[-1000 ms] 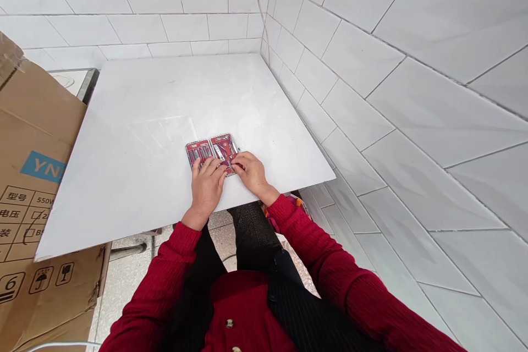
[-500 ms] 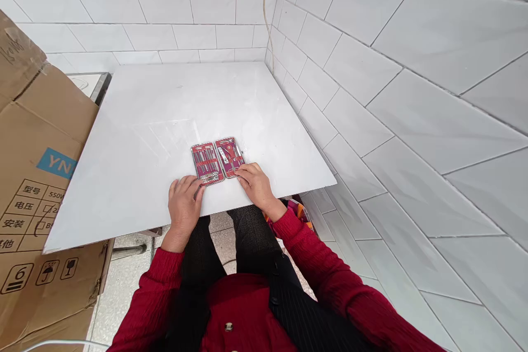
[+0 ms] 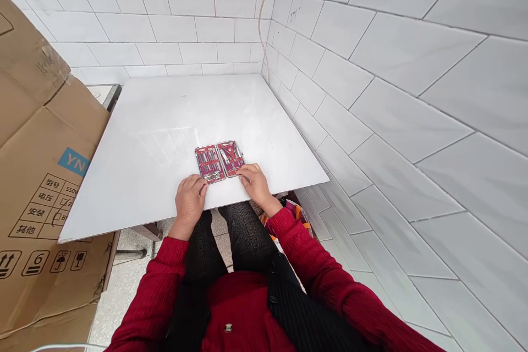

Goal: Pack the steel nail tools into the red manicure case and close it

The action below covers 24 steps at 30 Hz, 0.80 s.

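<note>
An open manicure set (image 3: 223, 168) lies flat on the white tabletop (image 3: 165, 104), its two red-lined halves spread side by side. Slim metal tools fill the left half, with nail clippers (image 3: 212, 175) along its near edge. In the right half sit another clipper (image 3: 225, 156) and scissor-like tools. My left hand (image 3: 190, 198) is closed at the near left corner of the case, thumb and fingertips on its edge. At the near right corner, my right hand (image 3: 253, 180) pinches the case's rim, its fingertips partly covering that corner.
A large cardboard box (image 3: 37, 137) stands against the table's left side. White tiled walls (image 3: 350, 93) border the back and right, with a thin cable (image 3: 260, 16) hanging in the corner. A colourful bag (image 3: 295, 212) is below the right front edge.
The camera view has shifted and tilted slightly. Both hands stay at the near corners of the manicure set, which lies open as before.
</note>
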### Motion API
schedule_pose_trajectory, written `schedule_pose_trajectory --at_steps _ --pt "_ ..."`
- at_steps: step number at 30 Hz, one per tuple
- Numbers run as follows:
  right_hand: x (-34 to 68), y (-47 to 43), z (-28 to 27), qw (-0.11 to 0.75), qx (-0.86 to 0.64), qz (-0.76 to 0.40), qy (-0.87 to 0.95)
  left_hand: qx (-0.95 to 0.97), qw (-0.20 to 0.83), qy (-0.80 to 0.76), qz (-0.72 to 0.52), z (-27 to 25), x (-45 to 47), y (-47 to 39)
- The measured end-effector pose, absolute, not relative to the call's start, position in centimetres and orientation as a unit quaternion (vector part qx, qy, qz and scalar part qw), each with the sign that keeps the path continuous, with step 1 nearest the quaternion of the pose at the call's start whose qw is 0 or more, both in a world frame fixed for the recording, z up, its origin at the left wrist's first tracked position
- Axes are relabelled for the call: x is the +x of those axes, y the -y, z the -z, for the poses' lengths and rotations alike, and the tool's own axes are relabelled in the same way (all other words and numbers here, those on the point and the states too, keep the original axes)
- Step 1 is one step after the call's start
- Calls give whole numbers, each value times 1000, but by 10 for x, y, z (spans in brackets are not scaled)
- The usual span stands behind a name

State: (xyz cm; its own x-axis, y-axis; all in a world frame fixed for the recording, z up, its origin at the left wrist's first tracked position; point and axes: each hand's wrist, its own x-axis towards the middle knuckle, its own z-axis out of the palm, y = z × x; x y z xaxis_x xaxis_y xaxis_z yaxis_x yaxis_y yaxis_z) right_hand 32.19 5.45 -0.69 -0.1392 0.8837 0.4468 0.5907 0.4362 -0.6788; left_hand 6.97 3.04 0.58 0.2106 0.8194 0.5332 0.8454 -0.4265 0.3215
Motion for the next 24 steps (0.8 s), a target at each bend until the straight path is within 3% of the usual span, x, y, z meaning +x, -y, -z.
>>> schedule_pose_trajectory --at_steps 16,24 --pt "315 -21 11 414 -521 -66 743 -778 -3 534 332 -8 75 -7" --pt "317 -21 13 429 -512 -67 741 -777 5 538 327 -5 80 -2"
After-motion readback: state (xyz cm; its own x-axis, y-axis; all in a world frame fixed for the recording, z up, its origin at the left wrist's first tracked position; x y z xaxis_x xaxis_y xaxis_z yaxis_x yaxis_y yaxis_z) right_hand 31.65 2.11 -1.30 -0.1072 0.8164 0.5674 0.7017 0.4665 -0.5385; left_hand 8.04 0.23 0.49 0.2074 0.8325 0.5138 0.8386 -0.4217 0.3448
